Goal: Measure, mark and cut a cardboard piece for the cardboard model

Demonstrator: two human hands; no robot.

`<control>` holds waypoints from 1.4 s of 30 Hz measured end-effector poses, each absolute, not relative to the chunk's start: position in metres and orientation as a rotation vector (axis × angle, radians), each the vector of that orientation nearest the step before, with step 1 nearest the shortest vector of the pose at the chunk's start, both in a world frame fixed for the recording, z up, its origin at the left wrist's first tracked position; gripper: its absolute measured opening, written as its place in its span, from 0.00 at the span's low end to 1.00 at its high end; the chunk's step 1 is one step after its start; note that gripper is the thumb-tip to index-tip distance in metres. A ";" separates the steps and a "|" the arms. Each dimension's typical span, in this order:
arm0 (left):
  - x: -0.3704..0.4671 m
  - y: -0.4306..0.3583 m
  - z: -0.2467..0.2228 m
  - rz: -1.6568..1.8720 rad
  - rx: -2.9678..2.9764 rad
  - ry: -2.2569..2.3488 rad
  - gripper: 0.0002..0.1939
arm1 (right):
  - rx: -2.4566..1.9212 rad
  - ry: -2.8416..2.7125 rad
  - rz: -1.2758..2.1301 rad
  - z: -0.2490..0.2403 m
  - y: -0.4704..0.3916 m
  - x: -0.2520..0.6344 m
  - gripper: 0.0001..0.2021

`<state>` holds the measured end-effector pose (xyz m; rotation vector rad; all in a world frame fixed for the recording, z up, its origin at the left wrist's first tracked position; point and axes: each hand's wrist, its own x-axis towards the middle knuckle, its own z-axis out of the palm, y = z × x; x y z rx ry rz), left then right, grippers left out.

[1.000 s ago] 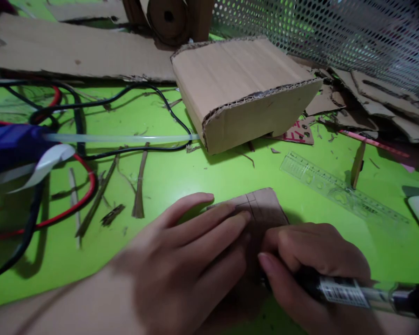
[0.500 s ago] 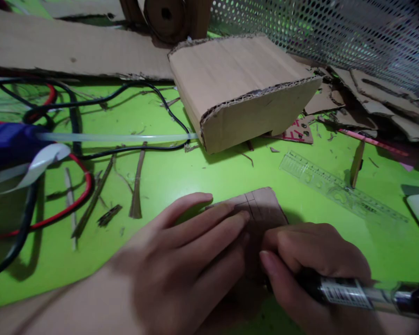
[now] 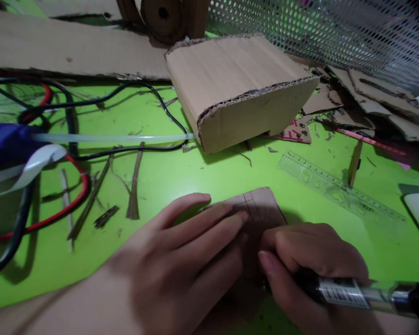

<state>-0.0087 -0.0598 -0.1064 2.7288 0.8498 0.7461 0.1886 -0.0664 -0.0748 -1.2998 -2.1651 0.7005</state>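
A small cardboard piece (image 3: 260,202) with thin drawn lines lies on the green table in front of me. My left hand (image 3: 195,256) rests flat across it, fingers stretched out and a little apart. At its right side my right hand (image 3: 310,260) is closed around a black pen (image 3: 345,292) with a clear barrel and a barcode label. The pen's tip is hidden by my fingers, so I cannot tell whether it touches the cardboard. Shadow covers the lower part of the piece.
A cardboard box shape (image 3: 240,88) stands behind my hands. A clear ruler (image 3: 335,186) lies to the right, near stacked cardboard scraps (image 3: 380,97). On the left are a blue glue gun (image 3: 7,139) with a glue stick, cables (image 3: 108,97) and cardboard strips (image 3: 134,186).
The whole view has shifted very slightly, with things sitting a little further left. My hands, the pen and the cardboard piece keep nearly the same places relative to each other.
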 end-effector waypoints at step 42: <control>-0.009 -0.062 -0.112 0.807 2.708 0.883 0.15 | -1.228 -2.235 0.714 -0.077 -0.067 0.192 0.18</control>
